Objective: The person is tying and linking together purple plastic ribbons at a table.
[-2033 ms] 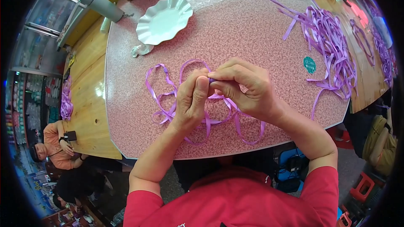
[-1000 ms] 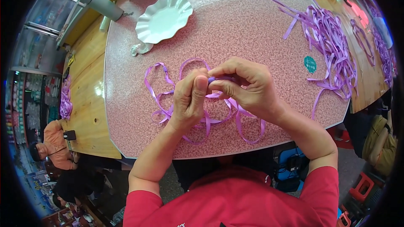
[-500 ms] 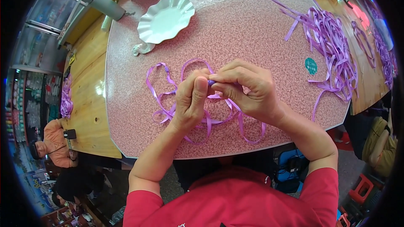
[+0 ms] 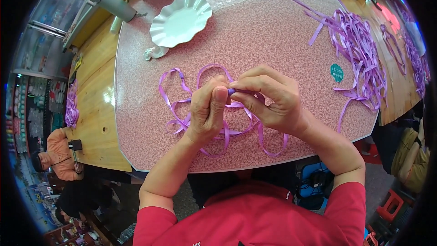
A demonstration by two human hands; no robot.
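Pinching a purple ribbon between both hands, the person holds it just above the pink speckled table. The left hand has its fingers clamped together on the ribbon; the right hand closes thumb and forefinger on the same fold. Loose loops of it lie on the table beneath. A white scalloped plate sits well apart, and a pile of cut ribbons lies to the right. Risk: the slick ribbon may slip from the pinch and the fold open if either grip loosens.
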